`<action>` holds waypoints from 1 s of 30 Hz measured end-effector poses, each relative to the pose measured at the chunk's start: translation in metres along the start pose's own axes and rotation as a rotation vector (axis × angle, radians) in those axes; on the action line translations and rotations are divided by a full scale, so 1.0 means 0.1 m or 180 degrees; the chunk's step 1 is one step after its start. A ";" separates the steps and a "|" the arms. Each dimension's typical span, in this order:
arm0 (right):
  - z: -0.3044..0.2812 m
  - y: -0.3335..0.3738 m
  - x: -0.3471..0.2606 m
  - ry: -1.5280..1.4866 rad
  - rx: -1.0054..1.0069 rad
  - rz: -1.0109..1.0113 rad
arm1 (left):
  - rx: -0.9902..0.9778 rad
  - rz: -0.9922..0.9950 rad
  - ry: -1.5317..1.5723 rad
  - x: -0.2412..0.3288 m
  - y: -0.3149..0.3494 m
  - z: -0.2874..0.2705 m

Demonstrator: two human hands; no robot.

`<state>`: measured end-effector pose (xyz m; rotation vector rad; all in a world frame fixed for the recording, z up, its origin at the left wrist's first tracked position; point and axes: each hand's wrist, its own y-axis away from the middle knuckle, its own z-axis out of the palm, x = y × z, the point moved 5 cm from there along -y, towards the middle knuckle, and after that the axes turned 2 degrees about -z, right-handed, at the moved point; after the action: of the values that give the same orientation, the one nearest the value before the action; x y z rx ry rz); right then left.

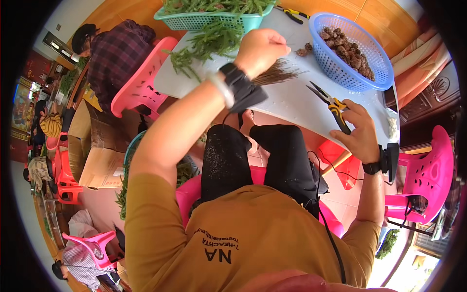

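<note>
Yellow-and-black pliers [336, 105] are pointing forward-left from the right hand's [361, 130] curled grip toward the left hand [260, 50], pinched closed (on what, I cannot tell) near brown strands [278, 74].

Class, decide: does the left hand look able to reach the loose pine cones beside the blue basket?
Probably yes: the left hand is near the loose pine cones, with nothing bulky visible between.

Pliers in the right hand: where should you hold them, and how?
The pliers are probably best gripped by the black-and-yellow handles, from the person's right, as the right hand does: the handles point back toward the person, while the narrow jaws point away.
</note>
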<state>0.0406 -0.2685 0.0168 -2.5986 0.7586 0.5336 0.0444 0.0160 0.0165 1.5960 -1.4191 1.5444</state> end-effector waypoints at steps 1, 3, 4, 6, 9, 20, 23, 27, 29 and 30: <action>0.03 -0.03 0.04 0.0035 0.0016 0.0034 | -0.0010 -0.0084 -0.0383 -0.08 -0.17 0.03; 0.07 -0.01 0.13 0.0095 -0.0001 0.0128 | -0.0047 -0.0300 -0.1130 -0.23 -0.39 0.14; 0.06 0.01 0.16 0.0079 -0.0035 0.0142 | -0.0055 -0.0339 -0.1126 -0.26 -0.44 0.20; 0.01 -0.05 0.33 0.0243 0.0025 0.0056 | -0.0275 -0.0311 -0.1766 -0.28 -0.67 0.37; 0.01 -0.05 0.36 0.0239 -0.0010 0.0056 | -0.0463 -0.0470 -0.2105 -0.47 -0.78 0.49; 0.06 -0.12 0.39 0.0267 -0.0161 0.0044 | -0.0094 0.0118 -0.2188 -0.11 -0.49 0.24; 0.04 -0.10 0.41 0.0359 -0.0067 0.0049 | -0.0399 0.0422 -0.2372 0.12 0.03 0.04; 0.06 -0.10 0.39 0.0608 -0.0040 0.0053 | -0.0531 0.0669 -0.2855 0.17 0.57 -0.12; 0.06 -0.13 0.33 0.0559 0.0014 -0.0039 | -0.0541 0.0818 -0.2884 0.11 0.72 -0.17; 0.03 -0.13 0.29 0.0525 0.0070 -0.0129 | -0.0543 0.0978 -0.2901 0.08 0.78 -0.16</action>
<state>0.0701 -0.2695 0.0038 -2.6554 0.7568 0.2999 -0.0332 0.0014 0.0048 2.1598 -2.2710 0.7706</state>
